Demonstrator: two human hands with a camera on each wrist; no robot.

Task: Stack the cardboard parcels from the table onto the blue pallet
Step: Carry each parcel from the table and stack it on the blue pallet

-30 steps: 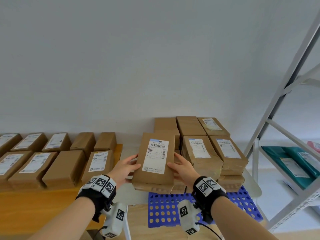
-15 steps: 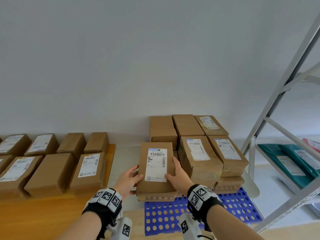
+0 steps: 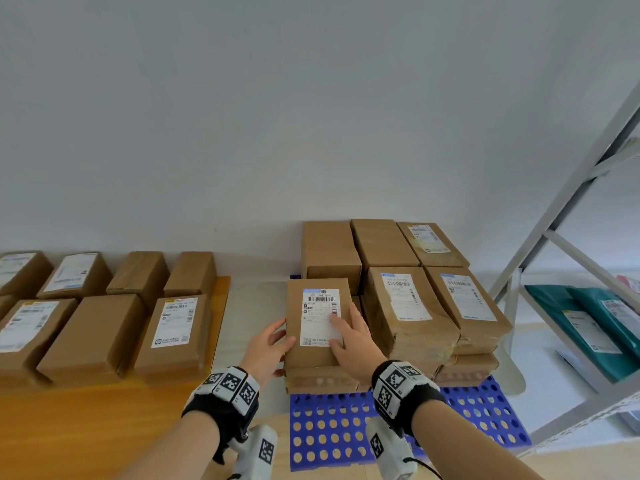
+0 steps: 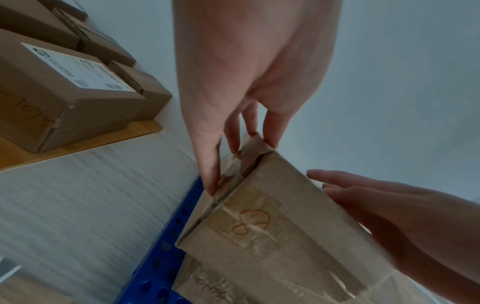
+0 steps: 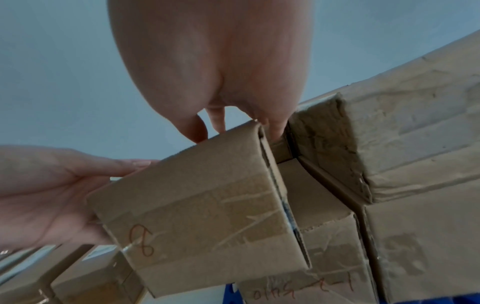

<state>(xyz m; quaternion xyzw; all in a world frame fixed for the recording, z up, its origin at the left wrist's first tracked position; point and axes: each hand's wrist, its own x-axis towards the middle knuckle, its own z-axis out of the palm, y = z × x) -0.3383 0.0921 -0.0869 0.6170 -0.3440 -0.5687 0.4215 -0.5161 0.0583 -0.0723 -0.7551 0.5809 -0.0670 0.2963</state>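
Observation:
A labelled cardboard parcel (image 3: 320, 317) (image 4: 272, 236) (image 5: 202, 216) lies on a lower parcel (image 3: 322, 379) at the front left of the stack on the blue pallet (image 3: 346, 431) (image 4: 166, 246). My left hand (image 3: 268, 348) (image 4: 233, 133) (image 5: 52, 185) presses its left side with straight fingers, thumb along the top edge. My right hand (image 3: 349, 336) (image 5: 207, 72) (image 4: 376, 201) lies flat on the label, with one fingertip dipping into the gap beside the taller stack (image 3: 408, 306). A red "8" is written on the near end.
Several parcels (image 3: 173, 327) stand in rows on the wooden table (image 3: 86, 420) to the left. A strip of pale floor separates table and pallet. A grey metal rack (image 3: 571, 209) with teal mailers (image 3: 581, 317) stands at the right. The pallet's front rows are bare.
The parcel came down and forward onto the lower parcel at the stack's front left. My right hand slid from its right side onto the label; my left stays at the left side.

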